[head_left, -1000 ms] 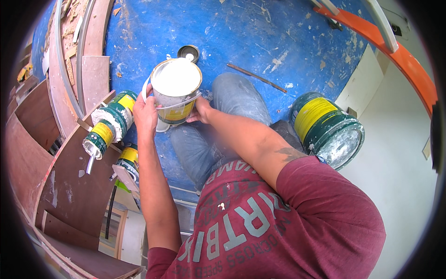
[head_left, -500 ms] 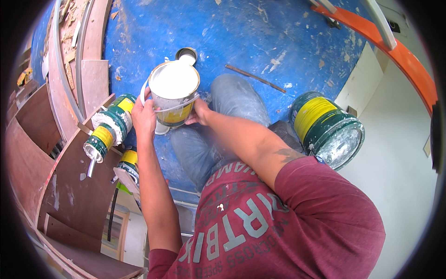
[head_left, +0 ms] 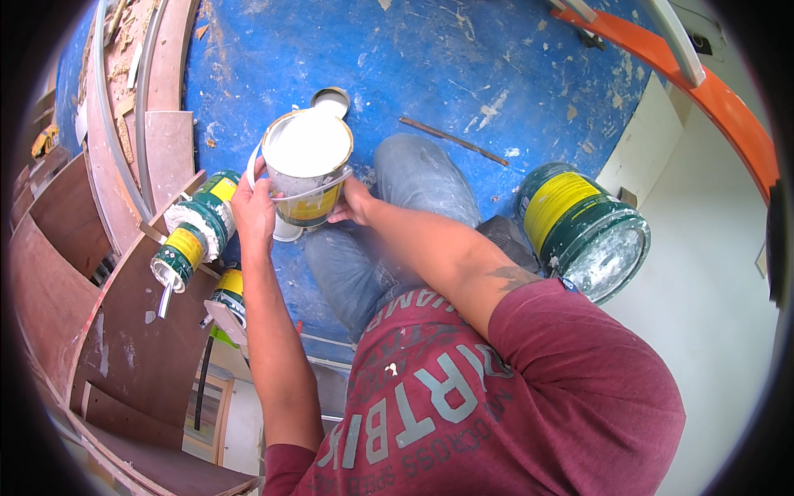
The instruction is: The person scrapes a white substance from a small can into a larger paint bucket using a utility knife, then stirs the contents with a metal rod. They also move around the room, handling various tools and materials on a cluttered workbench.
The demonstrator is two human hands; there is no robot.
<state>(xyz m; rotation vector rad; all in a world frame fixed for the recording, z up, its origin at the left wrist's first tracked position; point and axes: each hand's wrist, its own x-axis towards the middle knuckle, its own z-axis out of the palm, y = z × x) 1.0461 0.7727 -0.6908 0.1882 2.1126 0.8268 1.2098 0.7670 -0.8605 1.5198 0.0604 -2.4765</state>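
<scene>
A paint can [head_left: 299, 188] with a yellow label and a pale handle is tilted away from me over the blue floor. White paint [head_left: 308, 142] fills it up to its mouth. At its far edge stands a smaller open can [head_left: 334, 92] with white in it; whether the paint runs across cannot be made out. My left hand [head_left: 253, 212] grips the paint can's left side, by the handle. Low on the right side, my right hand [head_left: 356, 201] is closed against the can, fingertips partly hidden. A round white piece [head_left: 287, 231] lies under the near side.
Green and yellow buckets smeared with white [head_left: 203, 211] stand to the left, beside curved brown boards [head_left: 124, 331]. A large green bucket [head_left: 571, 227] is at the right. A thin strip [head_left: 453, 140] lies on the blue floor [head_left: 331, 41], and an orange beam [head_left: 711, 91] crosses the far right.
The paint can has shifted very slightly left, with both hands still on it. Its tilt looks the same.
</scene>
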